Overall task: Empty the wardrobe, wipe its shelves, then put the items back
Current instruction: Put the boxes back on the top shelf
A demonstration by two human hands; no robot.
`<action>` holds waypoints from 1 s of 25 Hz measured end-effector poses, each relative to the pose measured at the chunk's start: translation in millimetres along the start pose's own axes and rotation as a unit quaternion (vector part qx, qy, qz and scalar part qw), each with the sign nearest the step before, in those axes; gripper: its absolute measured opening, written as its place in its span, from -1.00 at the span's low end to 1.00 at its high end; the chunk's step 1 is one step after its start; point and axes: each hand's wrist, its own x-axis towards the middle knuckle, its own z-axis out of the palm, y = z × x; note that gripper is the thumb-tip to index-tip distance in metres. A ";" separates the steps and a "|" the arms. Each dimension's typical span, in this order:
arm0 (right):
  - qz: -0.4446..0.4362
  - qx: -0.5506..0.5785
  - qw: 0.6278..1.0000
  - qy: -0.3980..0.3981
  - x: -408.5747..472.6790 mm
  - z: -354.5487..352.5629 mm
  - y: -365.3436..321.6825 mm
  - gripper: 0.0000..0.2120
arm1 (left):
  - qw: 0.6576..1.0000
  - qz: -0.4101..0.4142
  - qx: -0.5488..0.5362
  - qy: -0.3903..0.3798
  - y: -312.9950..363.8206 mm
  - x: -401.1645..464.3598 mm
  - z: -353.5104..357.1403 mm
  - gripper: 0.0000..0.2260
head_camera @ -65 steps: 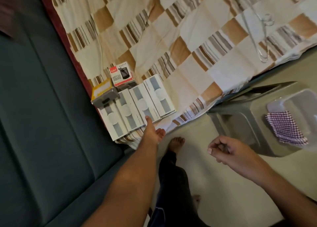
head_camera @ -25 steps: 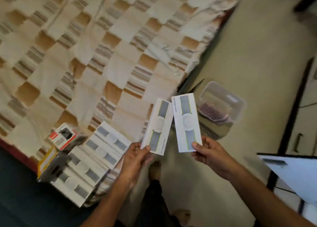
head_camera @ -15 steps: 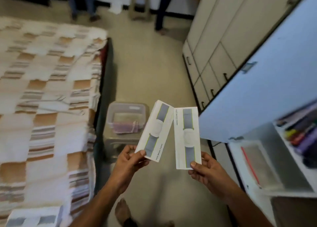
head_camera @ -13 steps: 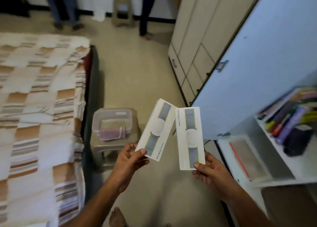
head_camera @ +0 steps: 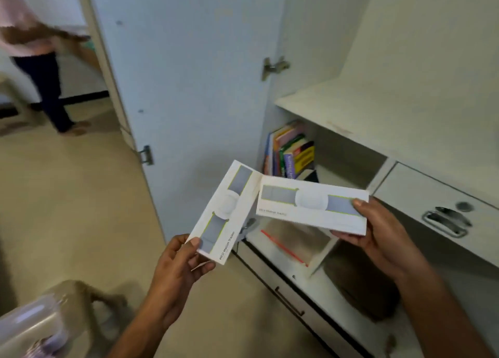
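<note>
Right in front of the open wardrobe, the left hand pinched one white tracker box by its bottom corner, thumb on top, while the right hand clamped a second white box by its end, both held just off the wardrobe's book shelf. Honestly I'd slide them in flat one at a time onto the bare upper shelf, square to its edge, so they stack tidy and don't knock the books.
</note>
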 end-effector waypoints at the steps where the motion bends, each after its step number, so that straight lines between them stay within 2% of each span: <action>1: -0.020 -0.001 1.000 0.023 4.4 -12.4 -13.5 -0.78 | 0.999 -0.008 0.011 -0.031 4.0 14.7 20.9 -0.86; 3: -0.052 -0.006 0.996 0.065 12.1 -27.5 -36.8 -0.79 | 0.996 -0.008 0.028 -0.081 15.4 39.9 54.1 -0.84; 7: -0.121 -0.022 0.972 0.198 39.6 -62.2 -86.3 -0.77 | 0.981 -0.006 0.067 -0.184 36.5 102.5 124.6 -0.78; 12: -0.119 -0.053 0.939 0.317 90.2 -108.4 -138.7 -0.73 | 0.955 0.006 0.114 -0.272 57.6 169.2 224.9 -0.79; 17: -0.095 -0.091 0.919 0.372 140.7 -149.9 -166.2 -0.68 | 0.930 0.014 0.146 -0.338 55.4 202.7 308.2 -0.76; 22: -0.040 -0.144 0.920 0.363 188.6 -199.1 -179.2 -0.69 | 0.904 -0.001 0.195 -0.380 39.7 228.6 372.4 -0.77; 25: -0.029 -0.216 0.903 0.370 220.6 -232.2 -182.0 -0.67 | 0.889 -0.006 0.227 -0.397 25.7 243.8 409.1 -0.72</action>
